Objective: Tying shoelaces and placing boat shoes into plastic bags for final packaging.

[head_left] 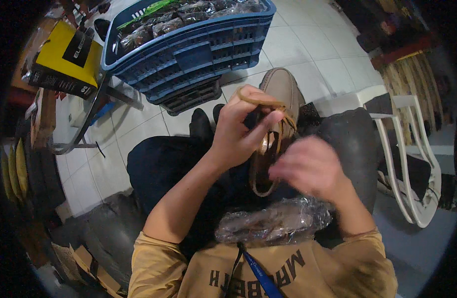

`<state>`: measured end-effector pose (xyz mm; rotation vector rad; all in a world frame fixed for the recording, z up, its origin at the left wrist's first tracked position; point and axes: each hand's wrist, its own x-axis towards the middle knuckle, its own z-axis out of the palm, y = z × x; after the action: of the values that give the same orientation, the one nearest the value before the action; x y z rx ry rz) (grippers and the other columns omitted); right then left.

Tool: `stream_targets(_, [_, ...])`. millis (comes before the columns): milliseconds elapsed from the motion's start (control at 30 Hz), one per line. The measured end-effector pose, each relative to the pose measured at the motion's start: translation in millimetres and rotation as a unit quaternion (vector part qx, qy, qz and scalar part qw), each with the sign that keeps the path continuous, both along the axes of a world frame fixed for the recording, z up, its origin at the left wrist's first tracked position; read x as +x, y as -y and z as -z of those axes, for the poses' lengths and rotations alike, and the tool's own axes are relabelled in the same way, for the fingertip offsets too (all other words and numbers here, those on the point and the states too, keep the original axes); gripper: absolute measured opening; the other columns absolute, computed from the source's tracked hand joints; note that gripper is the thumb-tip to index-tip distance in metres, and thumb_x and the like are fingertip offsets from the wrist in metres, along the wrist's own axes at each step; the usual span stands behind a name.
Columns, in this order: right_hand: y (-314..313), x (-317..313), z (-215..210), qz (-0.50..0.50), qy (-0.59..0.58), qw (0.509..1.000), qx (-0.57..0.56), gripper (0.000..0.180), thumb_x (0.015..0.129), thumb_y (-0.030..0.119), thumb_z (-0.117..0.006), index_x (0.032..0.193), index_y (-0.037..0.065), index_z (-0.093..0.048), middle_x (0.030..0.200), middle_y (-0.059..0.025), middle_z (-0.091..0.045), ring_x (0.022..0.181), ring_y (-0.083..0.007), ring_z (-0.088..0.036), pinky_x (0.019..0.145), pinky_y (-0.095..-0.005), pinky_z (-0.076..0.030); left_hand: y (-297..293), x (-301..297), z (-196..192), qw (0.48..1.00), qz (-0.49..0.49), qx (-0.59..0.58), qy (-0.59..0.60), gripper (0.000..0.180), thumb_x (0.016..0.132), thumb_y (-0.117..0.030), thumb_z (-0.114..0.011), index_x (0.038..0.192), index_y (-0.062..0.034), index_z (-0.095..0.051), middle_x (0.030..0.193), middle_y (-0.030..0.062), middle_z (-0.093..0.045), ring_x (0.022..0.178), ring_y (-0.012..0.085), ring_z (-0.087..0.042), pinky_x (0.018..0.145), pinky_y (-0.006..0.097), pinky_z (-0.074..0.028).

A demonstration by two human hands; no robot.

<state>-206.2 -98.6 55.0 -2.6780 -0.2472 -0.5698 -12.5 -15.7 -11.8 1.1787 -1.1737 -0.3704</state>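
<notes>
Left hand (pixel 237 126) has the tan lace (pixel 262 101) pinched between thumb and fingers, a loop of it running over the index finger. Probably held high like that to keep the lace off the upper and easy to get at

Shoe (pixel 279 84) lies under and between the hands: toe beyond the left hand, heel nearer the body, opening up. That puts the lacing right below the fingers, reads as the reason for the orientation. What carries its weight is hidden, can't say if it rests on the legs

Right hand (pixel 310 166) sits by the opening at the heel end, fingers curled but motion-blurred; can't tell if it's pinching anything or steadying the rim

Clear plastic bag (pixel 273 221) lies crumpled on the lap, just body-side of the hands, likely there to stay within reach

Blue crate (pixel 189 64) past the left hand, full of plastic-wrapped items, up on a black crate (pixel 194 97), presumably for height. White chair (pixel 422 184) off to the right of the right hand
</notes>
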Motion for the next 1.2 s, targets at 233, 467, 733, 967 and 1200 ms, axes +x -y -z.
stream_targets(233, [-50, -17, -23, -0.222, -0.237, 0.931, 0.164, 0.019, 0.08, 0.017, -0.067, 0.095, 0.005, -0.065, 0.092, -0.0039, -0.058, 0.095, -0.0206, -0.061, 0.075, -0.0348, -0.05, -2, 4, -4, 0.997, 0.059, 0.021, -0.041, 0.016, 0.09, -0.017, -0.08, 0.097, -0.0039, -0.074, 0.089, 0.0053, -0.066, 0.087, 0.0181, -0.057, 0.082, 0.032, -0.044])
stream_targets(467, [-17, -4, -42, -0.146, -0.181, 0.931, 0.282, 0.026, 0.086, 0.024, -0.081, 0.104, 0.005, -0.076, 0.094, -0.0079, -0.073, 0.087, -0.0248, -0.071, 0.073, -0.0371, -0.054, -1, 3, 2, 0.996, 0.066, 0.02, -0.048, 0.016, 0.089, -0.017, -0.08, 0.096, -0.0041, -0.075, 0.092, 0.0058, -0.068, 0.089, 0.0187, -0.058, 0.086, 0.033, -0.043])
stream_targets(733, [56, 30, -17, 0.145, -0.007, 0.961, 0.236, 0.051, 0.09, 0.003, -0.075, 0.14, 0.007, -0.066, 0.127, -0.013, -0.074, 0.101, -0.0199, -0.072, 0.088, -0.0322, -0.056, -2, 4, 3, 0.997, 0.075, 0.018, -0.016, 0.013, 0.091, -0.014, -0.077, 0.097, -0.0033, -0.072, 0.097, 0.0061, -0.068, 0.098, 0.0185, -0.062, 0.092, 0.033, -0.046])
stream_targets(967, [65, 33, 4, 0.117, 0.039, 0.974, 0.19, 0.05, 0.085, 0.004, -0.081, 0.133, 0.003, -0.069, 0.108, -0.0111, -0.08, 0.091, -0.0209, -0.077, 0.088, -0.0317, -0.057, -5, 6, 1, 0.993, 0.095, 0.035, -0.055, 0.012, 0.091, -0.01, -0.076, 0.098, -0.0028, -0.071, 0.102, 0.006, -0.068, 0.099, 0.0182, -0.061, 0.092, 0.032, -0.046])
stream_targets(1200, [60, 39, 12, 0.088, 0.117, 0.986, 0.086, 0.05, 0.084, 0.003, -0.081, 0.133, 0.002, -0.068, 0.105, -0.0125, -0.079, 0.098, -0.0219, -0.076, 0.089, -0.0336, -0.057, -5, 4, 2, 0.993, 0.093, 0.034, -0.065, 0.012, 0.09, -0.009, -0.077, 0.099, -0.0027, -0.072, 0.102, 0.007, -0.069, 0.1, 0.0184, -0.062, 0.093, 0.032, -0.046])
